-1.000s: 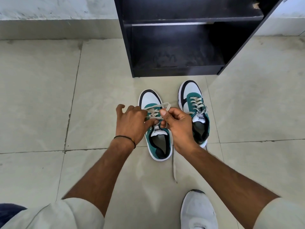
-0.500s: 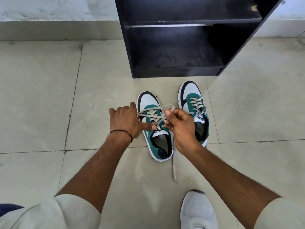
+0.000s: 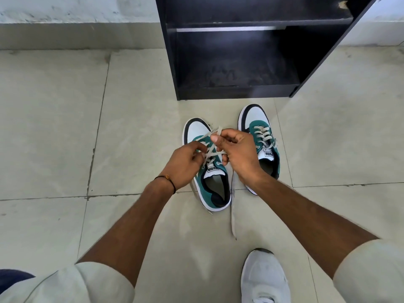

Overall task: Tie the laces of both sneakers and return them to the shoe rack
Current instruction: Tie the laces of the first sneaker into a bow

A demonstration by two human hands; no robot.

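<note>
Two green, white and black sneakers stand side by side on the tiled floor in front of a black shoe rack [image 3: 172, 62]. Over the left sneaker [image 3: 215, 189] my left hand [image 3: 185, 165] and my right hand [image 3: 238, 154] both pinch its beige laces [image 3: 211, 149], which cross between my fingers above the tongue. One loose lace end [image 3: 233, 215] trails on the floor towards me. The right sneaker [image 3: 261, 127] sits partly behind my right hand, and its laces look tied.
The rack's lower shelf [image 3: 236, 73] is dark and holds nothing. My own white shoe [image 3: 263, 278] is planted on the floor near the bottom edge. A low wall ledge [image 3: 76, 22] runs along the back left.
My right hand has risen and shifted forward with a lace loop. My left hand has closed in from the left onto the crossing laces.
</note>
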